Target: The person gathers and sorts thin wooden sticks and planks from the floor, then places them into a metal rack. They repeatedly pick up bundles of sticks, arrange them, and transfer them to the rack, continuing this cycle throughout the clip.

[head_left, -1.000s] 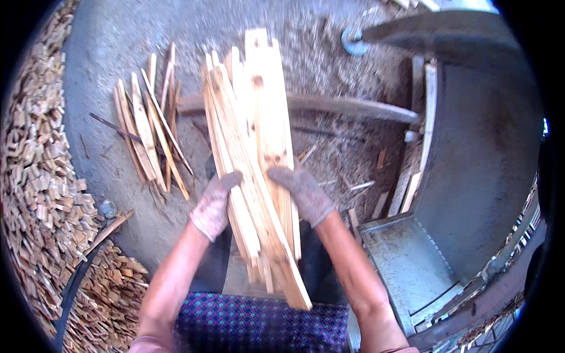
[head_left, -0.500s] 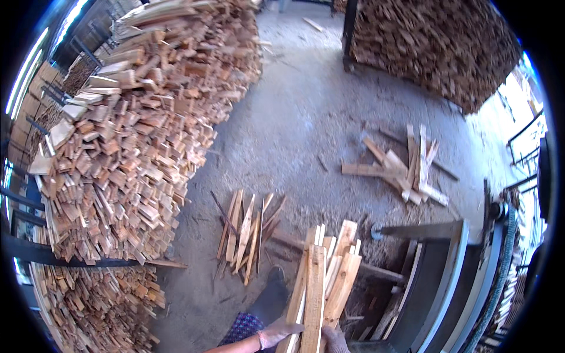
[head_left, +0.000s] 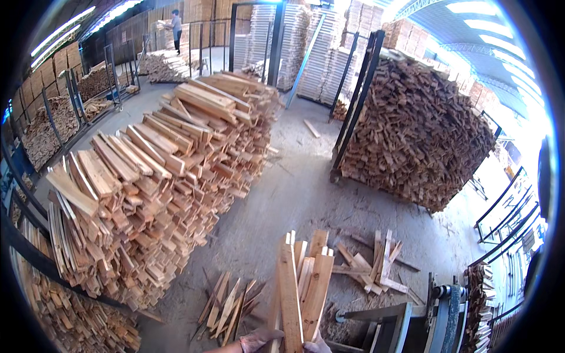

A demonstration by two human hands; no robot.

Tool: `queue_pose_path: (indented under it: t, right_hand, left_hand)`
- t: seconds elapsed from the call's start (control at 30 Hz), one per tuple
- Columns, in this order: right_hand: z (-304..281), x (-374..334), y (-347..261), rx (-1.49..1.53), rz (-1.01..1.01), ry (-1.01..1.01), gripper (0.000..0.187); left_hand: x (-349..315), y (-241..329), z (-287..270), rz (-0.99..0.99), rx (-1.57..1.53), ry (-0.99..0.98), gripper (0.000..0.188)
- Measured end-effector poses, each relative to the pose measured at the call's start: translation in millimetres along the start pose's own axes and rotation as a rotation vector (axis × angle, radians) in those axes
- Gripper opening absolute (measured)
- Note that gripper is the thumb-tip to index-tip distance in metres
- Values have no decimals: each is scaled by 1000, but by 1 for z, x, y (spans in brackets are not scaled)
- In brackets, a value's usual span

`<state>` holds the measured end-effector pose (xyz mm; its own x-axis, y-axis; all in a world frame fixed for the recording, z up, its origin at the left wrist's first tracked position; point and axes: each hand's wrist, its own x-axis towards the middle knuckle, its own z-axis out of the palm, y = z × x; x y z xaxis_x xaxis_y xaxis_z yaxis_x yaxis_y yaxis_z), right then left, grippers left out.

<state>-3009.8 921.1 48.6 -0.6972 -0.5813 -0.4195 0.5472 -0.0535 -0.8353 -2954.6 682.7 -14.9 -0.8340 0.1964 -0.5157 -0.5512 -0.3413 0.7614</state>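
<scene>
A bundle of several pale wooden boards [head_left: 289, 294] stands up in front of me at the lower middle, their top ends uneven. My left hand [head_left: 260, 339], in what looks like a light glove, is closed around the bundle's left side. Low on the right side my right hand [head_left: 318, 345], in a greyish glove, grips the same boards; much of it is cut off by the picture's lower edge. Just left of the bundle, loose thin slats [head_left: 226, 309] lie on the floor.
A big stack of boards [head_left: 176, 194] rises on the left, with a darker racked stack [head_left: 415, 138] at the far right. Scattered offcuts [head_left: 376, 265] lie ahead on the dusty floor [head_left: 282, 194]. A metal machine frame [head_left: 406, 323] is at lower right. Another person [head_left: 176, 29] stands far back.
My view has tilted up, bringing the far hall and the other person into sight. Both hands still hold the boards, which now sit slightly further left in the picture.
</scene>
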Motion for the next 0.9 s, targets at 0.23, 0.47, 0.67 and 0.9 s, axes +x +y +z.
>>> queue_pose_path:
  t: [0.23, 0.47, 0.67, 0.9]
  right_hand:
    - [-9, 107, -65, -16, -170, -107, 96]
    - [-43, 219, -133, -184, -223, -18, 72]
    - [-68, 298, -214, -347, -241, 10, 68]
    - [-31, 428, -342, -636, -366, -72, 100]
  left_hand:
    - [88, 93, -40, 107, -12, 58, 82]
    - [179, 168, -53, 299, -162, -7, 105]
    - [231, 253, -49, 333, -125, 118, 96]
    - [294, 331, -110, 680, 6, 226, 78]
